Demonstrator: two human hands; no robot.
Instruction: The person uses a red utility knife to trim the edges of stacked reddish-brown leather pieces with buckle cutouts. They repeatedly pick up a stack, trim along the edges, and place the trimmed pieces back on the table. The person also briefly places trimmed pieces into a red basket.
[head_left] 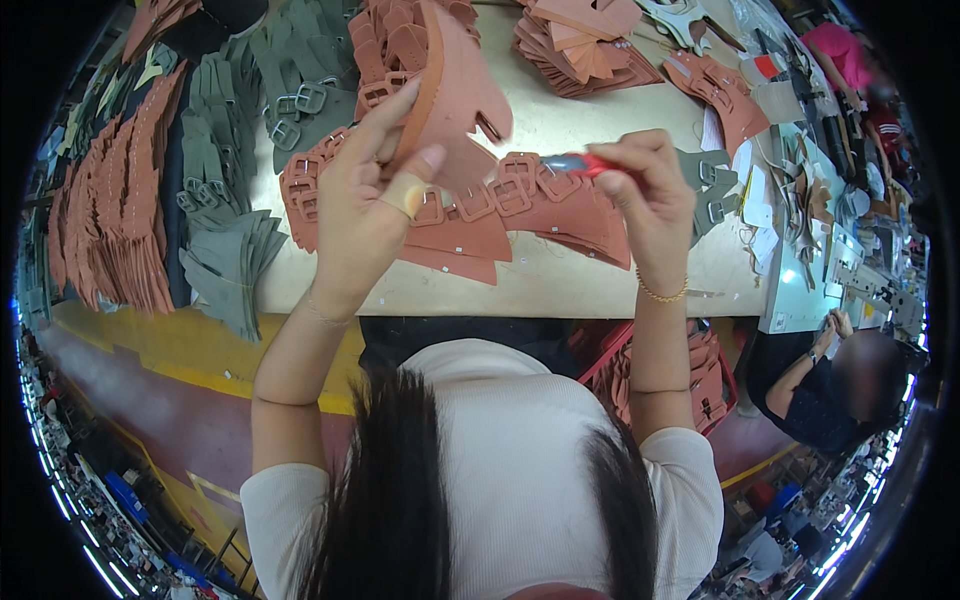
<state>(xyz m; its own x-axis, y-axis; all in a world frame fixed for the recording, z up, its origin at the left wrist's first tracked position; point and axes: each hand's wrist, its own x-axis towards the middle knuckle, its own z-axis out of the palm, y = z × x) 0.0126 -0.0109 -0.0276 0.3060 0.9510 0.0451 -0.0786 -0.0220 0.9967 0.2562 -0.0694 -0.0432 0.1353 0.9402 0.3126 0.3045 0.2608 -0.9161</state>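
Observation:
My left hand (365, 195) holds up a terracotta leather shoe piece (455, 95) above the beige worktable (560, 285); a plaster wraps its thumb. My right hand (650, 190) grips a small red-handled tool (575, 163), its grey tip pointing left toward the held piece. Below both hands, a row of terracotta straps with buckles (510, 205) lies fanned across the table.
Stacks of olive-green buckled straps (235, 150) and terracotta pieces (110, 220) lie at the left. More terracotta stacks (585, 40) sit at the back. A red crate (690, 375) of pieces stands under the table. Another person (835, 385) works at a sewing station on the right.

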